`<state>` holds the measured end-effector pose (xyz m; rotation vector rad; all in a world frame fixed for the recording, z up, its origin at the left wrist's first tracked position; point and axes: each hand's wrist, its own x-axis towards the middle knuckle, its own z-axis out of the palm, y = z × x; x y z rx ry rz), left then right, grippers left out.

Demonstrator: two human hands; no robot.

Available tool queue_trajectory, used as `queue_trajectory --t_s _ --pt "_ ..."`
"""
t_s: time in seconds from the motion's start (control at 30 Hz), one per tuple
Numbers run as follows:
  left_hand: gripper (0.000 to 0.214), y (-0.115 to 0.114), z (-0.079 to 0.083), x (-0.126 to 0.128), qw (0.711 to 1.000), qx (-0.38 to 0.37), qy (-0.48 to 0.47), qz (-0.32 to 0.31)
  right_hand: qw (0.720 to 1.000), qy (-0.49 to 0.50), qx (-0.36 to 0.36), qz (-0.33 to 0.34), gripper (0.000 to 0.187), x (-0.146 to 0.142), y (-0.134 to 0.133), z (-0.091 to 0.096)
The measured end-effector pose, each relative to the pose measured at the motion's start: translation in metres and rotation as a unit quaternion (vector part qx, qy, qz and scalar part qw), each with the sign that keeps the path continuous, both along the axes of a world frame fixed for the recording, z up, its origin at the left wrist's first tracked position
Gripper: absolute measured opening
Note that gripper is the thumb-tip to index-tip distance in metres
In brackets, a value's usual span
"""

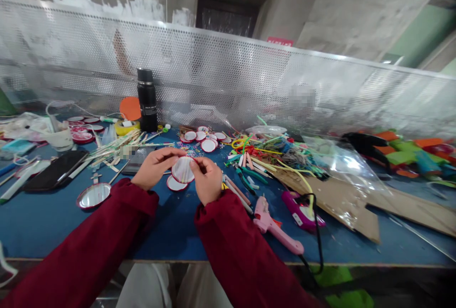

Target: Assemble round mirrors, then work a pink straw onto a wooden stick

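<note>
Between my two hands is a small round mirror [183, 170] with a red rim, held up above the table. My left hand [156, 165] pinches its upper left edge, and my right hand [207, 177] grips its right edge with thumb and fingers. Just below it, a second red-rimmed round mirror [177, 183] lies on the blue tabletop. Another such mirror [94, 196] rests to the left, near my left sleeve. Several more round mirrors [208, 145] are grouped beyond my hands.
A pink glue gun [270, 225] and a purple device [302, 210] with a black cable lie right of my arm. Pliers [245, 179], cords [278, 151] and cardboard [331, 198] spread behind them. A black bottle [147, 101] stands at the back; a phone [57, 170] lies left.
</note>
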<state>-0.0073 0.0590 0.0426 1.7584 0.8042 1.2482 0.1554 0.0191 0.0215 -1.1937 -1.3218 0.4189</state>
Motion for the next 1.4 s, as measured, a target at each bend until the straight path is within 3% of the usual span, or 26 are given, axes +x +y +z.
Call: queue_trajectory --t_s 0.13,0.33,0.5,0.63,0.77,0.97,1.17,1.4 --pt "0.030 0.001 -0.001 0.001 0.998 0.029 0.061 -0.015 1.000 -0.022 0.000 -0.018 0.019 0.000 0.001 -0.003" --pt "0.021 0.006 -0.008 0.004 0.992 0.086 0.082 0.046 1.000 -0.006 -0.002 0.007 0.018 -0.002 0.002 -0.006" --pt "0.013 0.007 -0.010 0.006 0.974 0.194 0.060 0.102 1.000 0.000 -0.010 0.012 0.019 -0.003 0.002 -0.006" --pt "0.013 0.004 -0.008 0.006 0.964 0.219 0.072 0.130 1.000 0.001 -0.021 0.020 0.019 -0.004 0.002 -0.006" --pt "0.015 0.001 -0.004 0.001 0.968 0.191 0.099 0.130 0.999 -0.008 -0.026 0.029 0.018 -0.003 0.002 -0.007" --pt "0.020 0.001 0.005 -0.008 0.992 0.068 0.083 0.073 0.997 -0.001 -0.041 0.072 0.017 -0.003 0.002 -0.009" --pt "0.024 0.007 0.005 -0.013 0.997 -0.030 0.045 0.047 0.994 0.022 -0.045 0.097 0.018 -0.004 0.003 -0.011" --pt "0.027 0.006 0.005 -0.011 0.995 -0.002 0.067 0.070 0.991 0.058 -0.045 0.115 0.019 -0.004 0.003 -0.010"
